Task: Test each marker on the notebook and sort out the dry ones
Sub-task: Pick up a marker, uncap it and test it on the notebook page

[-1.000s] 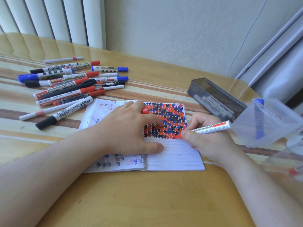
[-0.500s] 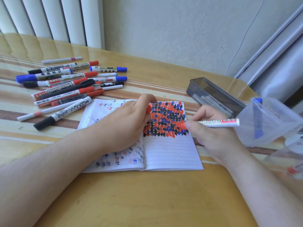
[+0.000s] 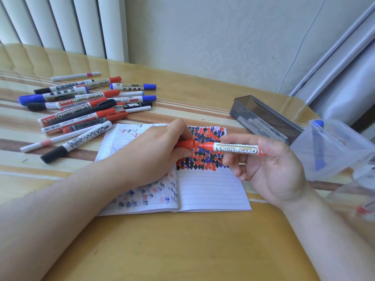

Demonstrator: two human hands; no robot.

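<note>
An open lined notebook (image 3: 211, 191) lies on the table, its right page covered at the top with red, black and blue marks. My right hand (image 3: 269, 169) holds a red whiteboard marker (image 3: 237, 149) level above that page, tip pointing left. My left hand (image 3: 156, 153) pinches the marker's red cap (image 3: 185, 144) just at the tip, its mouth facing the nib. A pile of several red, blue and black markers (image 3: 85, 106) lies to the left of the notebook.
A dark grey plastic box (image 3: 263, 118) with markers inside sits at the right back. A clear plastic container (image 3: 332, 149) holding a blue marker stands at the right edge, very near my right hand. A wall and radiator lie behind the table.
My right hand lifted the red marker off the page and turned it level. My left hand rose from the notebook and brought the red cap up to the marker's tip.
</note>
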